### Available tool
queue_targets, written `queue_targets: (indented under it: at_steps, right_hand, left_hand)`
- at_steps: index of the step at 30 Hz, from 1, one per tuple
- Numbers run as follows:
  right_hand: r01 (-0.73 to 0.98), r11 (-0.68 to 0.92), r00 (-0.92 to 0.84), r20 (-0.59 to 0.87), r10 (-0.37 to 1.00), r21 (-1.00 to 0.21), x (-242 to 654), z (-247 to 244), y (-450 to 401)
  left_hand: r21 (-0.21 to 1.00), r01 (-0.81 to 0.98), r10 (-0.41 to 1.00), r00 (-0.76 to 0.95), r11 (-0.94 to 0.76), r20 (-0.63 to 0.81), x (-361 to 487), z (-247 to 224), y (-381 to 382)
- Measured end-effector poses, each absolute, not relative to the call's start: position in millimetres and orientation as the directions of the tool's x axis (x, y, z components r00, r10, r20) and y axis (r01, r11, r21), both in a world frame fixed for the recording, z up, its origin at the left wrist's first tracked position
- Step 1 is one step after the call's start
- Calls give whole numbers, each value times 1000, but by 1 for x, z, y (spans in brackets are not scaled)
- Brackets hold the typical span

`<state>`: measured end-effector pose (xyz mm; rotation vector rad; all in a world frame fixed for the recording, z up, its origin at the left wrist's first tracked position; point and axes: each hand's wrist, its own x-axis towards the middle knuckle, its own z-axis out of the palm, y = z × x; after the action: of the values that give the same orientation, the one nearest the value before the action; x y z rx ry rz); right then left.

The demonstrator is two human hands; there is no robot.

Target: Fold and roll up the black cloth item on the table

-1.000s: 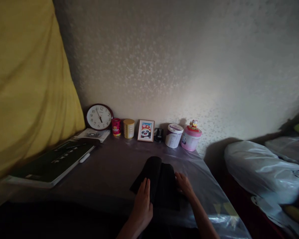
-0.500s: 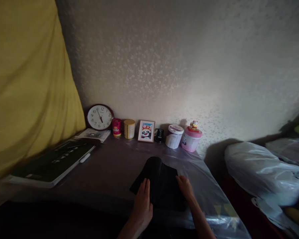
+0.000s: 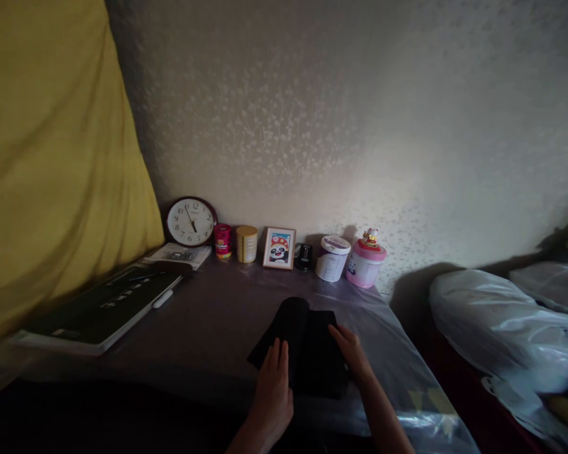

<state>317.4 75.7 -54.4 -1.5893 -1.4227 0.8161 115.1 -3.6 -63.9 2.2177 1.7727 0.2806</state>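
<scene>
A folded black cloth (image 3: 307, 343) lies on the plastic-covered table (image 3: 208, 328) in front of me. My left hand (image 3: 272, 391) rests flat on the cloth's near left part, fingers together and pointing away. My right hand (image 3: 348, 350) presses on the cloth's right side, fingers spread over the fold. Neither hand lifts the cloth off the table.
Along the wall stand a round clock (image 3: 190, 222), a red tin (image 3: 222, 241), a gold tin (image 3: 247, 244), a framed panda picture (image 3: 279, 248), a white tub (image 3: 332, 258) and a pink jar (image 3: 368, 263). A dark board (image 3: 104, 309) lies left, a yellow curtain (image 3: 52, 164) beside it. White plastic bags (image 3: 497, 321) are right.
My right hand has slid leftward onto the cloth, and the cloth's right flap now lies flatter and narrower. My left hand has stayed in place.
</scene>
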Motion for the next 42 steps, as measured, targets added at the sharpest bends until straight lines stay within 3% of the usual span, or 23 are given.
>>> queue_targets:
  at_steps: [11, 23, 31, 35, 38, 42]
  right_hand:
    - [459, 131, 82, 189, 979, -879, 266, -39, 111]
    - [598, 28, 95, 105, 990, -801, 217, -58, 133]
    - [561, 124, -219, -3, 976, -819, 212, -49, 120]
    - [494, 177, -341, -3, 940, -851, 215, -45, 118]
    - [461, 179, -393, -19, 919, -869, 216, -42, 116]
    - [445, 217, -444, -4, 896, -869, 218, -41, 115]
  left_hand:
    - [247, 944, 974, 228, -218, -13, 121, -61, -5]
    - [330, 903, 958, 232, -276, 166, 117, -80, -1]
    - [305, 928, 977, 205, -213, 59, 105, -87, -14]
    - [340, 912, 952, 138, -230, 274, 100, -74, -22]
    - [406, 849, 895, 158, -338, 417, 110, -54, -21]
    - [384, 832, 877, 227, -401, 425, 121, -47, -12]
